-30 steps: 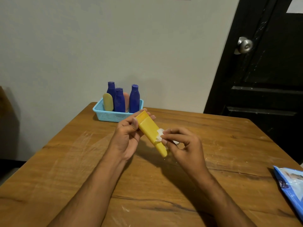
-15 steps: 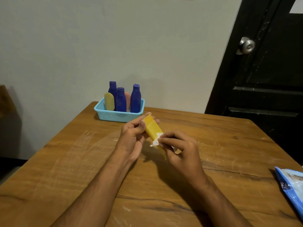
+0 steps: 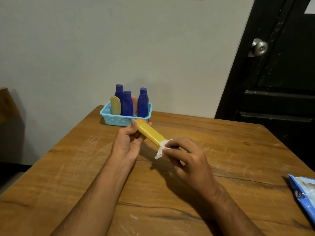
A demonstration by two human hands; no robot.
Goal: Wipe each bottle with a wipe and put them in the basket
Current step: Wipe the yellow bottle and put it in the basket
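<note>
Compared with half a second ago, the right hand (image 3: 185, 160) with the wipe (image 3: 162, 149) has slid down the tube (image 3: 150, 134) toward its near end, so more of the yellow body shows now, and the left hand (image 3: 129, 142) has turned the cap end a little higher. The tube is held in the air over the surface (image 3: 71, 167), just in front of the basket (image 3: 119, 119). Its long axis runs from 10 o'clock to 4 o'clock: the cap end points to 10 o'clock, toward the basket, and the other end is hidden under the wipe at 4 o'clock. The left grip is closed on the cap end, with the thumb on top and the fingers curled below it. The right grip pinches the white wipe around the lower end of the tube, fingers bent, and a corner of the wipe hangs down at 7 o'clock. In the basket, at 12 o'clock near the wall, three blue bottles (image 3: 127, 104) stand upright with a yellow tube and a pink one. A blue pack (image 3: 305, 193) lies at the surface's edge at 4 o'clock.
</note>
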